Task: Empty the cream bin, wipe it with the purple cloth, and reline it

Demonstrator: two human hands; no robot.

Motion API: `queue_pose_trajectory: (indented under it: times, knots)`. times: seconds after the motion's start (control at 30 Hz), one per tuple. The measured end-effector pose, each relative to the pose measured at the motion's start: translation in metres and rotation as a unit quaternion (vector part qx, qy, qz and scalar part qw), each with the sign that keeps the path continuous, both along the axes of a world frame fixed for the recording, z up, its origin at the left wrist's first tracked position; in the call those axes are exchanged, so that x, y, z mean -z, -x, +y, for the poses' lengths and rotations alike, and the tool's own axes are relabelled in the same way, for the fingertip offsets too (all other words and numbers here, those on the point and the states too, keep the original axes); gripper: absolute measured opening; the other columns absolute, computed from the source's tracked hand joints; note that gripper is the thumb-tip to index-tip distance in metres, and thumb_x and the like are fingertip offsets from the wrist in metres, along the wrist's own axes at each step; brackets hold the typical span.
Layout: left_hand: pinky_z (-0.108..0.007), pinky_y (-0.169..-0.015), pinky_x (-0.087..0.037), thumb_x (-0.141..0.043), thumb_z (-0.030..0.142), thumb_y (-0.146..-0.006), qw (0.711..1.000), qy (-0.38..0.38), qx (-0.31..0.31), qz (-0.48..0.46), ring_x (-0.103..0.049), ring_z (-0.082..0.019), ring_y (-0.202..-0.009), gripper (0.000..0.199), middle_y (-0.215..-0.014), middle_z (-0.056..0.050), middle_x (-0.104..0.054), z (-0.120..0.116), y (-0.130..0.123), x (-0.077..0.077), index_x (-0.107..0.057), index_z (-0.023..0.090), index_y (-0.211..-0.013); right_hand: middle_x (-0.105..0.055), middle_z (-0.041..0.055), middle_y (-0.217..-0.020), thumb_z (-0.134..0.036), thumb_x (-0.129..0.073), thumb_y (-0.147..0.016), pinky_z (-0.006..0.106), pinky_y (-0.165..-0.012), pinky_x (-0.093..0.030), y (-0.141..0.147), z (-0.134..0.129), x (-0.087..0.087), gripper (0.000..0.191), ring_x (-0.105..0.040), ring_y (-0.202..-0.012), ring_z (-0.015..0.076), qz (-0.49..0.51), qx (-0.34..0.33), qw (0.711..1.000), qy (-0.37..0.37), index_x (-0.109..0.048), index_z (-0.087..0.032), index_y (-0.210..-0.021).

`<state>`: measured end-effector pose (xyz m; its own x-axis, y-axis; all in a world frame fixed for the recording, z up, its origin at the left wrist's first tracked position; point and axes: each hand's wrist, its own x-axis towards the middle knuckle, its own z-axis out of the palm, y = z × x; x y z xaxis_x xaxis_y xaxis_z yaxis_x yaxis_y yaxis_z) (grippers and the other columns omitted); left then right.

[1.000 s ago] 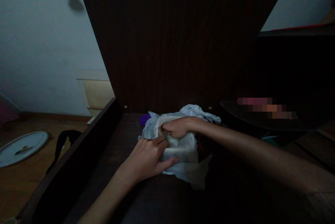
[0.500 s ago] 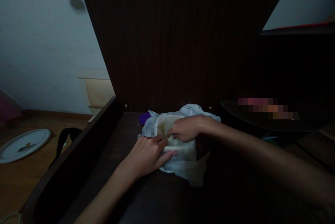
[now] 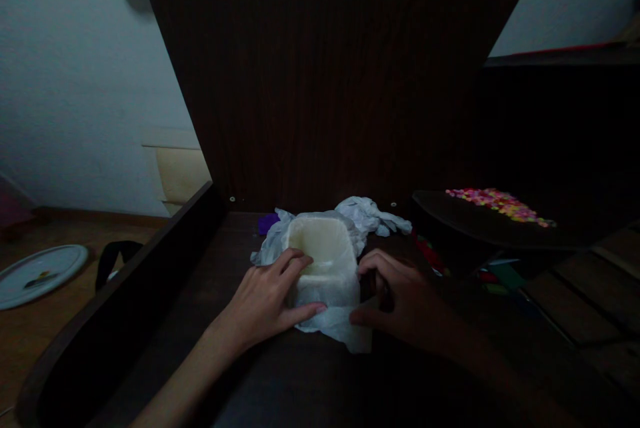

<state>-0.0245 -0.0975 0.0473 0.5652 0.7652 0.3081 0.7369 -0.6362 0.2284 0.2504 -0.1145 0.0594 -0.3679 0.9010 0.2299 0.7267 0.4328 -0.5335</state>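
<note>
A box-shaped container (image 3: pixel 320 275), wrapped and lined with thin white sheet, stands on the dark wooden surface in front of me. Its top is open, and the pale inside shows. My left hand (image 3: pixel 265 298) grips the near left rim, fingertips over the edge and thumb against the front wall. At the right side is my right hand (image 3: pixel 400 301), its fingers curled at the wall and its thumb on a loose flap of the thin white sheet (image 3: pixel 345 331). More of this sheet lies crumpled behind the container.
A purple item (image 3: pixel 268 223) lies behind the container to the left. A dark shelf (image 3: pixel 440 211) at the right bears a heap of small colourful pieces (image 3: pixel 500 205). A raised wooden side board (image 3: pixel 135 301) runs along the left, and a tall dark panel (image 3: pixel 320 81) stands behind.
My right hand has come out of the container and moved to its right side, at the sheet's flap. My left hand stays on the rim. The view has shifted slightly.
</note>
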Motion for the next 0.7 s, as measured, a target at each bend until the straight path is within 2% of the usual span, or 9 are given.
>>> queue_pose_trajectory:
  times: [0.07,0.1,0.17,0.27,0.37,0.47,0.57,0.63,0.7]
  knots:
    - [-0.044,-0.083,-0.064,-0.068,0.064,-0.089,1.000,-0.020,-0.003,-0.024,-0.069,-0.035,-0.121,0.074,-0.146,-0.015,-0.058,-0.002,0.000,0.011,-0.043,0.024,-0.145,-0.071,0.0065,-0.101,-0.062,-0.087,-0.064,0.035,-0.071,-0.051,0.007,-0.012,0.025,0.062,-0.067,-0.083,0.0260,-0.013,0.025,0.999,0.019,-0.065,-0.024,-0.107]
    - [-0.045,-0.084,-0.065,-0.070,0.064,-0.087,0.999,-0.031,-0.005,-0.036,-0.065,-0.036,-0.127,0.080,-0.150,-0.016,-0.055,-0.003,0.000,0.016,-0.038,0.025,-0.149,-0.072,0.0082,-0.104,-0.059,-0.088,-0.063,0.036,-0.072,-0.052,0.010,-0.016,0.038,0.064,-0.069,-0.087,0.0280,-0.021,0.039,0.999,0.027,-0.064,-0.024,-0.110]
    - [-0.046,-0.084,-0.065,-0.074,0.062,-0.084,0.997,-0.052,-0.014,-0.055,-0.061,-0.038,-0.133,0.092,-0.156,-0.018,-0.049,-0.005,-0.001,0.027,-0.027,0.027,-0.156,-0.073,0.0116,-0.110,-0.044,-0.084,-0.071,0.038,-0.077,-0.053,0.014,-0.018,0.060,0.053,-0.071,-0.094,0.0307,-0.043,0.066,0.997,0.026,-0.065,-0.022,-0.115]
    - [-0.048,-0.085,-0.066,-0.079,0.057,-0.081,0.994,-0.065,-0.038,-0.079,-0.059,-0.040,-0.135,0.108,-0.162,-0.020,-0.040,-0.008,0.000,0.040,-0.011,0.031,-0.161,-0.074,0.0102,-0.104,-0.019,-0.070,-0.075,0.036,-0.079,-0.053,0.010,-0.012,0.077,0.027,-0.071,-0.094,0.0288,-0.070,0.052,0.996,0.025,-0.067,-0.022,-0.101]
    - [-0.048,-0.089,-0.065,-0.081,0.052,-0.082,0.989,-0.047,-0.068,-0.124,-0.056,-0.040,-0.139,0.119,-0.167,-0.020,-0.032,-0.010,0.006,0.052,0.004,0.033,-0.163,-0.072,0.0082,-0.094,-0.010,-0.058,-0.074,0.034,-0.080,-0.052,-0.003,0.001,0.074,0.019,-0.069,-0.091,0.0266,-0.054,0.055,0.997,-0.008,-0.063,-0.023,-0.087]
    - [-0.045,-0.091,-0.065,-0.074,0.048,-0.089,0.981,-0.007,-0.096,-0.169,-0.058,-0.037,-0.138,0.110,-0.169,-0.019,-0.028,-0.010,0.013,0.063,0.006,0.032,-0.163,-0.069,0.0077,-0.089,-0.009,-0.049,-0.073,0.035,-0.079,-0.051,-0.014,0.017,0.063,0.020,-0.067,-0.087,0.0259,0.005,0.057,0.998,-0.032,-0.059,-0.024,-0.082]
    - [-0.050,-0.107,-0.057,-0.070,0.046,-0.091,0.978,0.012,-0.098,-0.184,-0.053,-0.037,-0.142,0.097,-0.164,-0.019,-0.039,-0.008,0.020,0.070,-0.008,0.027,-0.163,-0.067,0.0041,-0.080,-0.016,-0.052,-0.070,0.035,-0.075,-0.050,-0.020,0.033,0.057,0.015,-0.064,-0.081,0.0249,0.147,0.051,0.987,0.040,-0.060,-0.024,-0.079]
    - [-0.053,-0.114,-0.050,-0.070,0.044,-0.089,0.976,0.025,-0.098,-0.191,-0.053,-0.037,-0.143,0.089,-0.158,-0.019,-0.047,-0.007,0.024,0.070,-0.021,0.023,-0.160,-0.067,0.0022,-0.077,-0.023,-0.056,-0.066,0.035,-0.072,-0.050,-0.020,0.042,0.058,0.018,-0.063,-0.078,0.0248,0.266,0.069,0.956,0.105,-0.063,-0.024,-0.083]
    - [-0.054,-0.114,-0.049,-0.069,0.044,-0.089,0.972,0.052,-0.103,-0.204,-0.057,-0.036,-0.138,0.078,-0.152,-0.019,-0.055,-0.007,0.027,0.067,-0.034,0.021,-0.154,-0.068,0.0029,-0.079,-0.030,-0.055,-0.063,0.036,-0.070,-0.051,-0.018,0.049,0.061,0.028,-0.065,-0.077,0.0254,0.345,0.083,0.925,0.139,-0.064,-0.024,-0.089]
